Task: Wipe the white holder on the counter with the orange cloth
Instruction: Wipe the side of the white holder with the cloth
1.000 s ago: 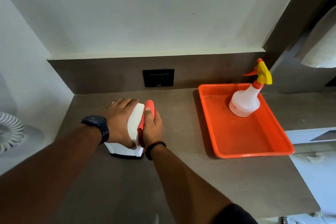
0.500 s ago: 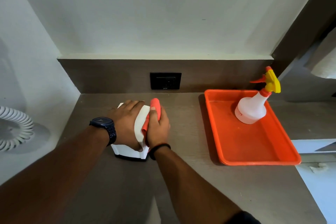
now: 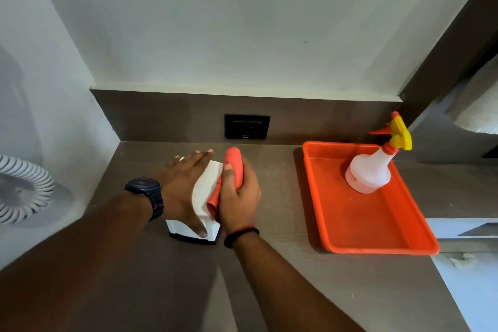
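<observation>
1. At the left edge of the frame, a white coiled cord (image 3: 20, 188) rests against the pale side wall.
2. The left hand (image 3: 183, 186) reaches in from the lower left with a dark watch (image 3: 145, 195) on its wrist. Its grip is spread flat, palm down over the left side and top of the white holder (image 3: 204, 197), thumb pressed on the near face; it steadies the holder rather than closing around it.
3. The white holder stands on the brown desk (image 3: 269, 277), left of the frame's centre, with a dark base strip along its near bottom edge.
4. The orange cloth (image 3: 229, 180) lies bunched against the right side of the holder, touching it.
5. The right hand (image 3: 239, 197) comes in from the lower centre, a dark band on its wrist. Its grip is closed around the cloth, thumb on top, pressing it to the holder.
6. A black wall socket (image 3: 246, 127) sits in the brown back panel, above and behind the hands.
7. To the right of centre, an orange tray (image 3: 377, 237) rests on the desk, apart from the hands.
8. A white spray bottle (image 3: 369, 170) with a yellow and orange trigger head stands in the far part of the tray.
</observation>
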`<act>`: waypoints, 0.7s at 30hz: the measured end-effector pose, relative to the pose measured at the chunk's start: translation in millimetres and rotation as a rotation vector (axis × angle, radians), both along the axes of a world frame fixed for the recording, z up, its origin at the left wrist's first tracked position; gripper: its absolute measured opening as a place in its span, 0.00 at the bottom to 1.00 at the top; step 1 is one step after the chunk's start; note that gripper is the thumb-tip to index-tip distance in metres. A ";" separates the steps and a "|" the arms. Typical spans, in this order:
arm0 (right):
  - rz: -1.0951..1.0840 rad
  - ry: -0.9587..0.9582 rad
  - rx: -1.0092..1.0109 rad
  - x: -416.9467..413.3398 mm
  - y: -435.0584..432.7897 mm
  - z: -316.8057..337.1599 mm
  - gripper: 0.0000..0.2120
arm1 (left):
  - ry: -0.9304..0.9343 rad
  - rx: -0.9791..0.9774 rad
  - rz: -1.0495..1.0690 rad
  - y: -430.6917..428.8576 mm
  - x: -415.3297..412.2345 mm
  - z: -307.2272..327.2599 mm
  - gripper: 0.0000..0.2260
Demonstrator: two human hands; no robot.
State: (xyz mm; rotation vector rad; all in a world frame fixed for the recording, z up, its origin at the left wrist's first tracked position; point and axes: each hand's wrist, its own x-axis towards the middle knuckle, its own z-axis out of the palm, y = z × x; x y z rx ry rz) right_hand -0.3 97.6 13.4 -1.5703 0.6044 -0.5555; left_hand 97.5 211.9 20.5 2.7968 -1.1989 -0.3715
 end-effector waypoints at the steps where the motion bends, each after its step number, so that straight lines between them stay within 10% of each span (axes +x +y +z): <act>1: 0.013 -0.041 -0.126 3.3 -3.9 7.9 0.14 | 0.023 -0.008 0.024 4.4 0.3 3.1 0.72; 7: 0.406 0.293 -0.894 20.1 -3.6 17.8 0.27 | 0.169 -0.203 0.068 11.3 -0.9 15.4 0.66; 21: 0.284 0.411 -0.591 33.8 -24.1 10.3 0.17 | 0.108 -0.134 0.109 9.8 3.5 8.6 0.55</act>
